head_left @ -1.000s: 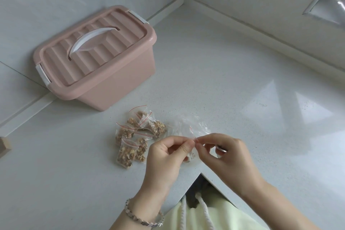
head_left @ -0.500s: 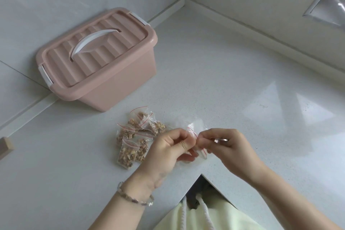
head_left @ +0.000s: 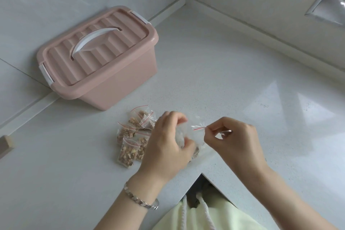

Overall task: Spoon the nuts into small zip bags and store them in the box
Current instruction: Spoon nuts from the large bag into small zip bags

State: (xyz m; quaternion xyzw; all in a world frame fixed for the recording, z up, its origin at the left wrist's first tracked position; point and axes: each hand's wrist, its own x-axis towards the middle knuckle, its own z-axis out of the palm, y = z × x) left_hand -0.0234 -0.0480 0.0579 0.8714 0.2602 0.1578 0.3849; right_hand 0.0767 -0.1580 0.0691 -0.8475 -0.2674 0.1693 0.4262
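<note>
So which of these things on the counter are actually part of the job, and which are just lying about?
In the job: clear zip bag, gripped by the left hand, pinched by the right hand; filled nut bags; pink box, lid on.
Not part of it: wooden block at the left edge; bracelet on the left wrist.

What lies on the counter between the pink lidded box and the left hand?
In the head view, a pile of small nut-filled zip bags lies between the pink box and the left hand, right beside the hand, apart from the box.
</note>
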